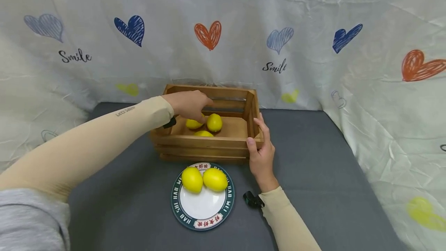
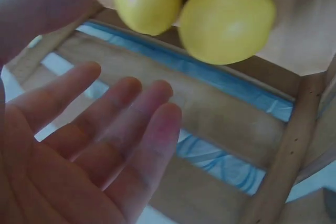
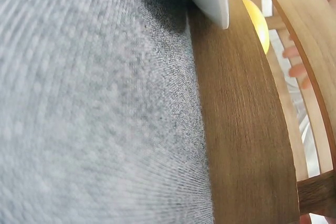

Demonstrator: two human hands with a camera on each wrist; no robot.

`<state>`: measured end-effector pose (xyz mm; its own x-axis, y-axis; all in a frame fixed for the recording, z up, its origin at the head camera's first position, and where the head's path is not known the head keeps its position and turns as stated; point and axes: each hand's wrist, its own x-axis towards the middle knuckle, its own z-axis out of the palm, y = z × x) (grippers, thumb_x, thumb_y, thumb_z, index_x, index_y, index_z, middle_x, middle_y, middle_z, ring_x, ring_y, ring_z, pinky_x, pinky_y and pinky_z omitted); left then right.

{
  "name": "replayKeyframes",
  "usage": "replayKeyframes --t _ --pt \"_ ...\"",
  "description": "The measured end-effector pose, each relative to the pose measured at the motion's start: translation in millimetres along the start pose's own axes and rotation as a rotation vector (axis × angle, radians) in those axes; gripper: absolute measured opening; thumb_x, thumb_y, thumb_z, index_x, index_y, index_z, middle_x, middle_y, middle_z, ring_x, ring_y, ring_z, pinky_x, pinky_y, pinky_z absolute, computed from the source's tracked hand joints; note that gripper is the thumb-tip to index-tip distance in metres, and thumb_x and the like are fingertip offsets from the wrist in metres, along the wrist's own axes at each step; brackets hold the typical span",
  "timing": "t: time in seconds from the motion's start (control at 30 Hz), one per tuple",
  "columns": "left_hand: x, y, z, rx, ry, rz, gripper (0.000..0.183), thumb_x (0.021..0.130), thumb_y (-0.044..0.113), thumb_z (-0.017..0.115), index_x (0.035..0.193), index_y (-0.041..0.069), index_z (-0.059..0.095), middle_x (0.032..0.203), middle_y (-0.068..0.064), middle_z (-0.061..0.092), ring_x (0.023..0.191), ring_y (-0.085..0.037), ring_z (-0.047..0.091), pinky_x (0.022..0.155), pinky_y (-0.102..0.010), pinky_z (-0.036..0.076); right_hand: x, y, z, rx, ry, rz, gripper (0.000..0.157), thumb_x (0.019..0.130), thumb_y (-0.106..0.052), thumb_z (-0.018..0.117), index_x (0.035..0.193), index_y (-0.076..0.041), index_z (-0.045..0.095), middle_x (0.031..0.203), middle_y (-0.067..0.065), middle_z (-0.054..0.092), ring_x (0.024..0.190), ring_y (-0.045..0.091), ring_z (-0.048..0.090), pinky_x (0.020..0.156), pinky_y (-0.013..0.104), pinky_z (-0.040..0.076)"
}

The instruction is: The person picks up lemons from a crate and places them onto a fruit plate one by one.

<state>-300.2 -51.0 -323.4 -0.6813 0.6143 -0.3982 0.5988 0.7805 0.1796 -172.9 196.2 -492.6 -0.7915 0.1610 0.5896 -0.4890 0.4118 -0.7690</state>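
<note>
A slatted wooden crate [image 1: 205, 141] stands at the back of the table with three lemons [image 1: 214, 122] showing inside. Over its left part, my left hand [image 1: 191, 104] reaches down among them. In the left wrist view the fingers [image 2: 165, 124] are spread and loosely bent, holding nothing, with two lemons [image 2: 227, 22] just beyond them. My right hand [image 1: 263, 160] grips the crate's front right corner, thumb at the front and fingers along the side. In front of the crate, a green-rimmed white plate [image 1: 202, 208] bears two lemons [image 1: 215, 179] side by side.
A dark grey cloth [image 1: 306, 173] covers the table. Behind the crate hangs a pale curtain [image 1: 237, 7] printed with hearts. The plate's rim [image 3: 219, 9] lies close to the crate's lower front board [image 3: 241, 119] in the right wrist view.
</note>
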Motion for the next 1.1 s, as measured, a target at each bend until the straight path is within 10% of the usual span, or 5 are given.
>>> replayKeyframes --t 0.3,1.1 --pt "18.0 -11.4 12.0 -0.022 -0.045 -0.051 0.068 0.096 0.013 0.069 0.161 0.008 0.050 0.165 -0.014 0.052 0.104 -0.024 0.063 0.081 -0.035 0.050 -2.1 -0.4 0.0 0.021 -0.001 -0.009 0.063 0.106 -0.060 0.057 0.158 -0.025 0.051 0.176 -0.004 0.038 0.162 0.024 0.038 0.130 0.065 0.029" --pt "39.7 -17.0 29.2 -0.014 -0.191 -0.140 0.062 0.103 0.005 0.061 0.164 0.011 0.048 0.163 -0.015 0.054 0.128 -0.030 0.060 0.100 -0.041 0.053 -0.5 1.5 -1.1 0.012 -0.004 -0.019 0.057 0.105 -0.045 0.062 0.157 -0.024 0.051 0.176 -0.004 0.038 0.162 0.026 0.040 0.129 0.065 0.032"
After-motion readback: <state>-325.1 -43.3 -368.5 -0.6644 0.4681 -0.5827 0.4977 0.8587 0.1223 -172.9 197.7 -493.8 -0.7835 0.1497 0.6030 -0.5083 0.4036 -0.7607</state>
